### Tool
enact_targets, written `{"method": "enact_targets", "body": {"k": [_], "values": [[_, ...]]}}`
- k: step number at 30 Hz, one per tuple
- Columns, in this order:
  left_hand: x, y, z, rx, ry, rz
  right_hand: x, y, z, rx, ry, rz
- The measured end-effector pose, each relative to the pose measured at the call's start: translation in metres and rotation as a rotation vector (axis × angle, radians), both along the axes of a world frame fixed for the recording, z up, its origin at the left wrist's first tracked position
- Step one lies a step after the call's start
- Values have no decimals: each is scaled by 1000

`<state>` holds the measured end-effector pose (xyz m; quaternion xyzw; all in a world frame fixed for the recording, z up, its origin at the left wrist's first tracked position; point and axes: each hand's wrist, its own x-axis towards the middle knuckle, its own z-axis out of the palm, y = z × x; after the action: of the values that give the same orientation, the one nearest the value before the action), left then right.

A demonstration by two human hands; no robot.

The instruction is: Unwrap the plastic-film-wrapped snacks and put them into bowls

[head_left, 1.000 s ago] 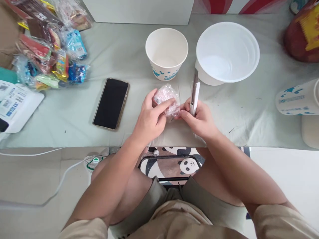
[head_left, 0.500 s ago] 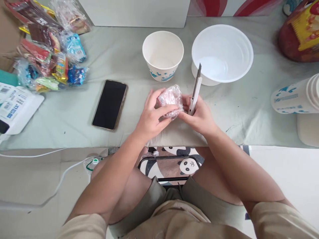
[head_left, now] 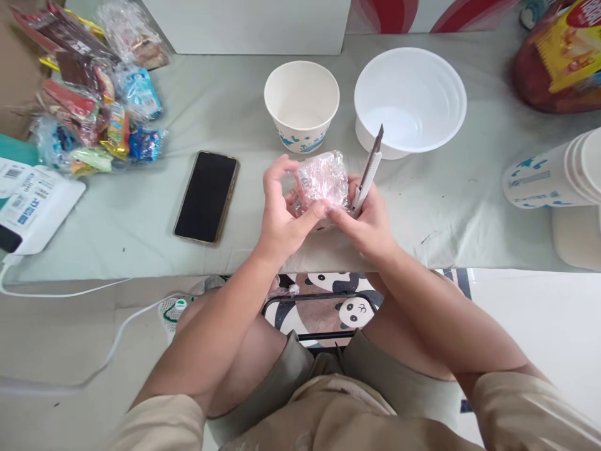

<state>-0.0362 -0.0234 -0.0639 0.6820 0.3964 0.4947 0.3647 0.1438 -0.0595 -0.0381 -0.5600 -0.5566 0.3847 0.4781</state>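
Note:
Between my hands, just above the table's front edge, is a small pinkish bundle in clear plastic wrap [head_left: 323, 178]. My left hand [head_left: 283, 210] grips it from the left, thumb pressed on its near side and fingers curled around and behind. With its thumb, my right hand [head_left: 369, 219] touches the bundle's near right corner. A white utility knife [head_left: 369, 178] is also held in that right hand, blade out and pointing up and away. What exactly lies inside the wrap is unclear. Beyond it stand a white paper bowl [head_left: 303, 103] and a wider white plastic bowl [head_left: 410, 100].
A phone [head_left: 206, 196] lies left of my hands. Packaged snacks [head_left: 101, 94] are heaped at the far left, near a white packet [head_left: 42, 207]. Stacked paper cups [head_left: 544, 175] lie at the right, below a dark red jar [head_left: 535, 75]. A white box [head_left: 253, 25] stands behind.
The wrapped bundle has turned so a broader face shows upward. My left fingers have shifted from across its top to its left side and behind. The knife leans slightly more to the right.

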Motion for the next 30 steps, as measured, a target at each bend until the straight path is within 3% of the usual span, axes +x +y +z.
{"method": "enact_targets", "body": {"k": [6, 10, 16, 23, 30], "values": [[-4, 5, 0, -202, -117, -198, 0, 1, 0, 30, -97, 10], [-8, 8, 6, -57, -50, -47, 6, 1, 6, 41, 11, -75], [-11, 6, 15, 79, 131, 83, -6, -6, 22, -430, 422, 167], [-3, 0, 25, 17, 223, 84, -18, -8, 29, -542, 383, 192], [-9, 10, 17, -54, 32, 178, -13, -9, 36, -629, 339, 288]]}}
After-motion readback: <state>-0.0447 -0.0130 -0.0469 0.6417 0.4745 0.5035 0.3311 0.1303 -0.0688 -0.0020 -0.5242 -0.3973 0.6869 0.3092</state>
